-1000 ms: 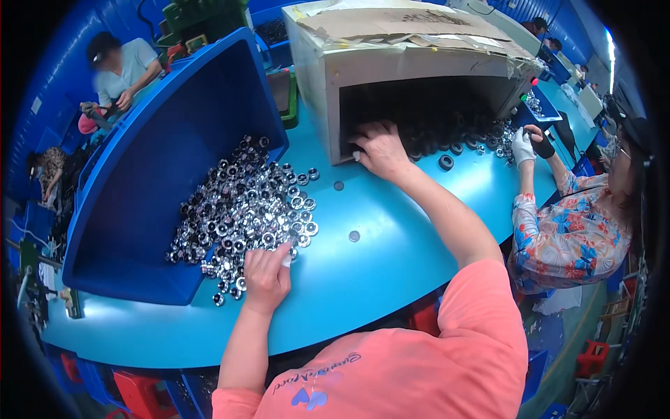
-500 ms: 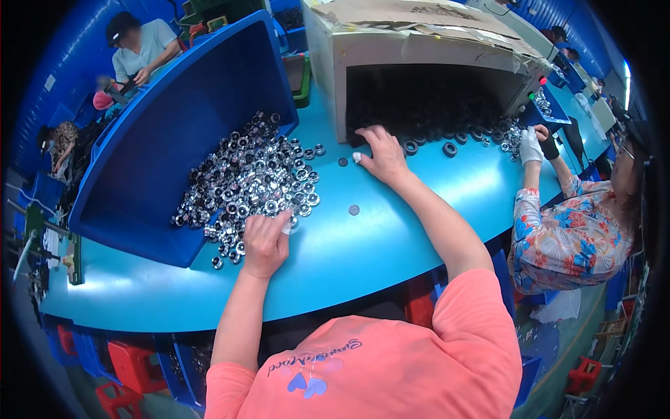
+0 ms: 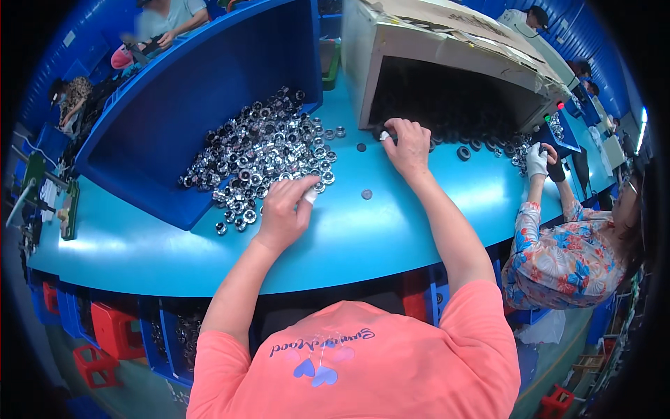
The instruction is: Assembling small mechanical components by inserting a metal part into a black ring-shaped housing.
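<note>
My left hand is curled at the near right edge of a pile of small silver rings, and its taped fingertips pinch shut on a ring. The pile spills from a tipped blue bin onto the blue table. At the dark mouth of a cardboard-covered box, my right hand lies with spread fingers touching small black rings. Two loose dark discs lie between my hands.
To the right, a person in a flowered top works with a gloved hand at the same box. Other people sit at the far left behind the bin. Red and blue crates stand under the table edge.
My left hand has drawn its fingers in at the right edge of the silver pile. My right hand has stayed at the box mouth. The view has shifted downward.
</note>
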A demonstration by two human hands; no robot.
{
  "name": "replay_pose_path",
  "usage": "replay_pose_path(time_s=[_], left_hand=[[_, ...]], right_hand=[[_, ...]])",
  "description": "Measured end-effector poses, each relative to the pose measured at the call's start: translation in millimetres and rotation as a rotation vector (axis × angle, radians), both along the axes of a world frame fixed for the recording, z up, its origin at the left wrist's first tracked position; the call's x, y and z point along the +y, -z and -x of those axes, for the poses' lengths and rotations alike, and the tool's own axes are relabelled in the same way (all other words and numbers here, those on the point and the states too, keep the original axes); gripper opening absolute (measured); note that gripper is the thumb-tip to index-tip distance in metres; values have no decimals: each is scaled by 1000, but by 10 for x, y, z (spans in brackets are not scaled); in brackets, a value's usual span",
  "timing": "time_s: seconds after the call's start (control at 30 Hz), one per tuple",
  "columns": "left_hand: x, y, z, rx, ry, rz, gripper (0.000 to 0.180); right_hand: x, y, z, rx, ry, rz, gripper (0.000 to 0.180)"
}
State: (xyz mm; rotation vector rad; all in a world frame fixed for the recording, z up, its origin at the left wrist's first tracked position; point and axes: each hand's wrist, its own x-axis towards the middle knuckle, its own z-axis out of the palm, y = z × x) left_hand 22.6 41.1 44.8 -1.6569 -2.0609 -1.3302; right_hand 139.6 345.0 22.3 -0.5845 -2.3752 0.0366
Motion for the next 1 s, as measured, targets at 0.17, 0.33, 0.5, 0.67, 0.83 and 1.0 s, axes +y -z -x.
replay_pose_path(time_s=[0.17, 0.33, 0.5, 0.67, 0.83, 1.0], left_hand=[[47, 2, -8, -171, 38, 2, 31], [13, -8, 6, -241, 86, 11, 33], [-121, 199, 174, -508, 62, -28, 39], [-99, 23, 275, -418, 97, -7, 62], [-158, 208, 376, -253, 74, -30, 60], [-161, 174, 391, -314, 43, -46, 51]], right_hand=[[-111, -28, 53, -122, 43, 41, 45], [-59, 146, 271, -120, 119, 61, 42], [-390, -118, 411, 96, -177, 651, 35], [-1234, -238, 434, 55, -566, 1355, 38], [-1495, -337, 536, -72, -594, 1559, 39], [-1195, -338, 670, -217, -608, 1428, 31]])
